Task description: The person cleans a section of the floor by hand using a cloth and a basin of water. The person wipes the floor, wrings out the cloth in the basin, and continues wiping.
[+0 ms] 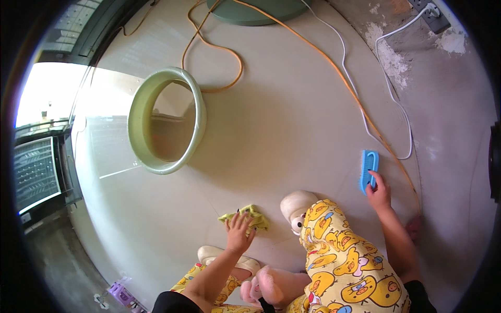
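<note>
My left hand (238,231) lies with spread fingers on a crumpled yellow-green cloth (256,215) on the floor. Whether the fingers grip the cloth or only press on it is hard to see. Off to the right, my right hand (379,192) has its fingers on the handle of a blue scrubbing brush (367,166), whose bristles face left. A pale green plastic basin (137,133) stands on the floor ahead and to the left. Murky brownish water (174,133) fills part of it.
An orange cord (328,58) and a white cable (344,58) cross the floor (274,129). The white one runs to a wall socket (432,13). A round green base (254,13) stands at the far edge. My clog (299,201) is near the brush.
</note>
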`<action>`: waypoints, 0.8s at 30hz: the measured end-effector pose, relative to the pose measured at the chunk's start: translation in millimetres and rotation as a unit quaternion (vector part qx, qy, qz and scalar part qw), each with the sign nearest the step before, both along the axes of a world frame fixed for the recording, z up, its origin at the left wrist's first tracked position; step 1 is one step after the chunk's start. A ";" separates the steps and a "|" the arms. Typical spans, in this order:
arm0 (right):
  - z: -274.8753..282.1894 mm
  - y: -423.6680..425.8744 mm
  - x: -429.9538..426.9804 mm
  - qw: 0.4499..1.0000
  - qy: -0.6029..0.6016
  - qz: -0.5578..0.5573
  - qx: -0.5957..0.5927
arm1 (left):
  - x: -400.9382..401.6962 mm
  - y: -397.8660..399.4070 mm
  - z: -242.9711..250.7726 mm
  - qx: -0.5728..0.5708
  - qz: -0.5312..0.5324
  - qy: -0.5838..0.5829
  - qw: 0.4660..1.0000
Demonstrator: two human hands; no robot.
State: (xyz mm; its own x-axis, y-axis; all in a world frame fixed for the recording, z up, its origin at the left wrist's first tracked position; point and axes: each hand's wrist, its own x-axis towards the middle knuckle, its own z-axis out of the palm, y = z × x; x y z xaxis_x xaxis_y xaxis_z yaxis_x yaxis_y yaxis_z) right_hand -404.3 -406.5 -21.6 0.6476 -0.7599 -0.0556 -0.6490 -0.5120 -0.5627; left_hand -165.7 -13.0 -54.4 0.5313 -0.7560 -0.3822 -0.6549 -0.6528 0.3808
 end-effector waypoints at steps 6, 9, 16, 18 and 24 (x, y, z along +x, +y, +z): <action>-7.3 2.9 -10.2 1.000 -0.007 -0.019 -0.017 | 146.9 -98.4 34.7 -0.162 0.174 -0.306 0.922; -12.8 -0.3 -15.5 0.999 -0.022 -0.008 -0.044 | 203.0 -128.0 33.6 -0.124 0.144 -0.320 0.928; -2.5 -2.4 -8.9 0.999 -0.007 -0.004 -0.038 | 249.3 -130.1 20.6 -0.043 0.075 -0.262 0.961; -3.8 -4.0 -11.0 0.999 -0.010 -0.012 -0.045 | 249.4 -130.3 17.4 -0.042 0.076 -0.265 0.960; -3.5 -11.0 -16.4 0.995 -0.040 -0.011 -0.086 | 240.2 -130.0 18.4 -0.024 0.069 -0.273 0.959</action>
State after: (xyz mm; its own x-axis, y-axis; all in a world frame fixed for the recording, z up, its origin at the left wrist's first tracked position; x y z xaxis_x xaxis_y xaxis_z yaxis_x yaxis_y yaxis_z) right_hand -420.7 -417.4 -25.1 0.6285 -0.7672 0.1280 -0.6168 -0.5918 -0.5190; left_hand 74.5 -143.0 -36.0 0.7390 -0.6736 0.0157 -0.6736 -0.7381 0.0377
